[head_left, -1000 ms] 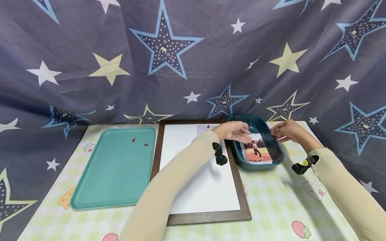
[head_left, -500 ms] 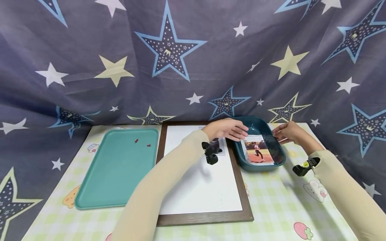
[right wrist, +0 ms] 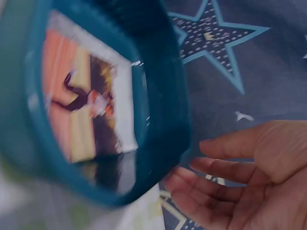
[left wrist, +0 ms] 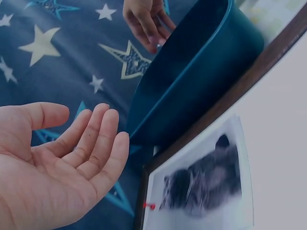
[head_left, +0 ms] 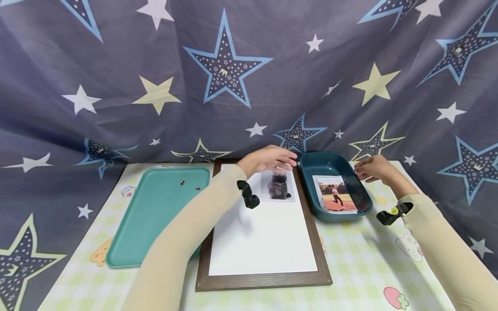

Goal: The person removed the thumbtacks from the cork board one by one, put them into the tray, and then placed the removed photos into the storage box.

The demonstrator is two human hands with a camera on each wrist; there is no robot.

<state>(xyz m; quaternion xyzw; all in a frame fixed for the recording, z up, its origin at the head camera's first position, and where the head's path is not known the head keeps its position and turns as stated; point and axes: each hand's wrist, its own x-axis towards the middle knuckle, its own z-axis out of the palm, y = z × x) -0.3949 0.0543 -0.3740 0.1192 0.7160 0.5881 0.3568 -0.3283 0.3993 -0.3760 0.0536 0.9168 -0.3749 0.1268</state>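
My left hand point(head_left: 268, 159), palm turned up and fingers loosely extended, hovers over the top of the white board point(head_left: 264, 242) and holds nothing. Just below it a photo of a grey cat point(head_left: 278, 188) lies on the board; a red pushpin point(left wrist: 152, 206) shows at its top in the left wrist view. Beside the right rim of the dark teal basin point(head_left: 322, 211) is my right hand point(head_left: 376, 169), fingers relaxed and nothing in them. Whether its fingertips touch the rim, I cannot tell. A photo of a runner point(head_left: 335, 196) lies inside the basin.
A green tray point(head_left: 155, 224) with two red pushpins point(head_left: 182, 183) lies left of the board, partly behind my left sleeve. The board's brown frame point(head_left: 264, 281) borders the basin. A star-patterned curtain point(head_left: 249, 77) hangs behind the checked tablecloth point(head_left: 362, 268).
My left hand has moved left, from over the basin's edge to above the board, uncovering the cat photo. The right hand stays by the basin's right rim. The view has shifted slightly.
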